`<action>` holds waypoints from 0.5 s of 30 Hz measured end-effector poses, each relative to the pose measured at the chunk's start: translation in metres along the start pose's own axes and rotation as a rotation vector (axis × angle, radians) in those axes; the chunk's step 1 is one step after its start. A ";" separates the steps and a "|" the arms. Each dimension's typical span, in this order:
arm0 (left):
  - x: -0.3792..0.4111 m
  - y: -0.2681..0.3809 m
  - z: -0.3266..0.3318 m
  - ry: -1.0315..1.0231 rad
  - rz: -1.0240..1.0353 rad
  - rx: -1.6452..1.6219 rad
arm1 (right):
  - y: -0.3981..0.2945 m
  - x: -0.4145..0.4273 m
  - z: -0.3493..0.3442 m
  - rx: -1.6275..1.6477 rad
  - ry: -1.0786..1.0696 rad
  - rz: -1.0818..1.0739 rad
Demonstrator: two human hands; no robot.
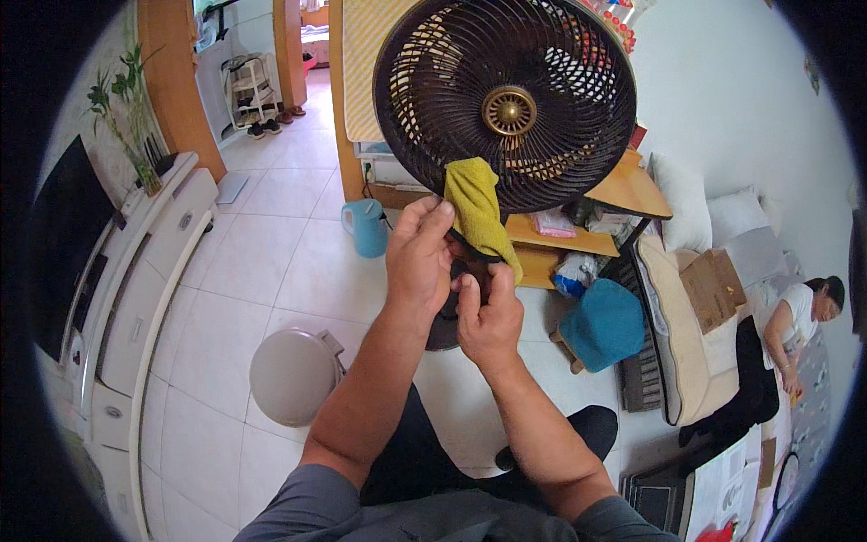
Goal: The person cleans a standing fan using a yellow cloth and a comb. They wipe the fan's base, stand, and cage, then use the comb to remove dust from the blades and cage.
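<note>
A pedestal fan with a round black grille (433, 101) and a brass-coloured centre cap (509, 111) stands before me. A yellow-green cloth (477, 203) with dark edging overlaps the grille's lower rim in my view; whether it presses on the grille I cannot tell. With thumb and fingers, my left hand (421, 254) pinches the cloth's left edge. My right hand (491, 311) has its curled fingers on the lower dark edge, just below the grille. Behind both hands, the fan's stand and dark round base (443, 335) are partly hidden.
A grey lidded bin (294, 376) and a light-blue kettle (366, 227) stand on the tiled floor to the left. On the right are a blue-covered stool (601, 325), a wooden shelf (535, 261) and a cushioned sofa (684, 379), where another person (792, 325) sits. A white cabinet (129, 339) lines the left wall.
</note>
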State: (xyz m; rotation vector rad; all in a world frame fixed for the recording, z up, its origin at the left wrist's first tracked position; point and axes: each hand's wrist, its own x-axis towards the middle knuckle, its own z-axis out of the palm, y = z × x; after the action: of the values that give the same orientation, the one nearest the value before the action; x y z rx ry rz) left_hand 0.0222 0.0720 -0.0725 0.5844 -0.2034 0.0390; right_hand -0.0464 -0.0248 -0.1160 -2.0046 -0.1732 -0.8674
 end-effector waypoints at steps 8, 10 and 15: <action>0.011 0.000 0.000 0.062 -0.027 0.006 | -0.007 0.002 0.008 0.073 0.056 0.030; 0.019 -0.001 -0.012 0.071 -0.013 0.037 | -0.007 0.002 0.009 0.098 0.059 0.037; 0.039 0.003 -0.016 0.055 0.157 0.110 | -0.009 0.002 0.002 0.033 0.042 0.080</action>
State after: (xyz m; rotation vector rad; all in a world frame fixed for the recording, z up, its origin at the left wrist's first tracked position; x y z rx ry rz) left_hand 0.0627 0.0826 -0.0767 0.6753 -0.1940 0.2195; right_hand -0.0480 -0.0181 -0.1096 -1.9478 -0.0825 -0.8497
